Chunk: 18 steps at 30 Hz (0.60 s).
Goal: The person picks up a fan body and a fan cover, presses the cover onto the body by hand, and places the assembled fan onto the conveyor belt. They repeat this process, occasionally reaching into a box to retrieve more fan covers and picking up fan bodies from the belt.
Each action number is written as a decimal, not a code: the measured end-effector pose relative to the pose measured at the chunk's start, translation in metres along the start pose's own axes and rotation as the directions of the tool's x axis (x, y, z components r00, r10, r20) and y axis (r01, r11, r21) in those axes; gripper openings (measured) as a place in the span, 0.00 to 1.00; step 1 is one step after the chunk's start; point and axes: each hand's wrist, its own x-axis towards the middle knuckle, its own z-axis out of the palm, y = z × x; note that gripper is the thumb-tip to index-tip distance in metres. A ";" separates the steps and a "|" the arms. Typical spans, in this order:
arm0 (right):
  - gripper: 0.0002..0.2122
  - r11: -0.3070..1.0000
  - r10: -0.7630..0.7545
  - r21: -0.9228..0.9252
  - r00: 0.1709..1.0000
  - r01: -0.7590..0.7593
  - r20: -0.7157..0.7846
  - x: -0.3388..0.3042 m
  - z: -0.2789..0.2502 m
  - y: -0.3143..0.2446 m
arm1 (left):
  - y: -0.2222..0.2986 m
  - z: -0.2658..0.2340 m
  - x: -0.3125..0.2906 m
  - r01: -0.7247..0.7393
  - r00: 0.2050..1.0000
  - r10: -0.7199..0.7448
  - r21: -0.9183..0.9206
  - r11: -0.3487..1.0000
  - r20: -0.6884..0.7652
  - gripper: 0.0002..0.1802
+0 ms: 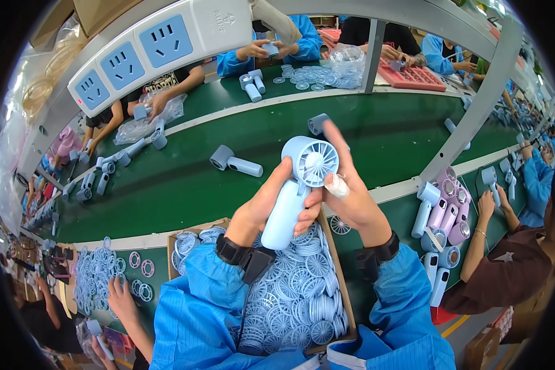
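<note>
A light-blue handheld fan (283, 213) is held upright and slightly tilted in front of me, its round head facing up to the right. My left hand (262, 206) wraps round the handle, its thumb reaching up beside the head. A spoked grille (315, 163) covers the face of the head. Against the grille's right edge, my right hand (349, 185) presses its white-wrapped thumb, with the fingers stretched up behind the head. Below my hands is a cardboard box (345, 296) full of light-blue grilles (296, 302). One loose grille (338, 225) lies just right of the box.
A green conveyor belt (185, 191) crosses ahead, carrying a blue fan (236, 161) and another fan (318, 123). Blue and purple fans (444, 213) are grouped at right. Rings (98, 277) pile at left beside a co-worker's hand (122, 299). A power strip (160, 49) hangs overhead.
</note>
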 end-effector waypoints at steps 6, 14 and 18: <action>0.27 0.918 -0.165 -0.380 0.981 0.116 -0.100 0.007 -0.002 -0.004 | 0.010 0.016 0.015 0.040 0.822 0.210 0.421 0.906 -0.530 0.33; 0.23 0.940 -0.109 -0.341 0.971 0.031 -0.211 0.009 -0.012 0.006 | 0.000 0.024 0.017 -0.039 0.780 0.526 0.812 0.582 -0.339 0.27; 0.21 0.927 -0.125 -0.374 0.971 0.041 -0.204 0.011 -0.017 0.007 | 0.003 0.019 0.017 -0.017 0.784 0.491 0.778 0.628 -0.379 0.26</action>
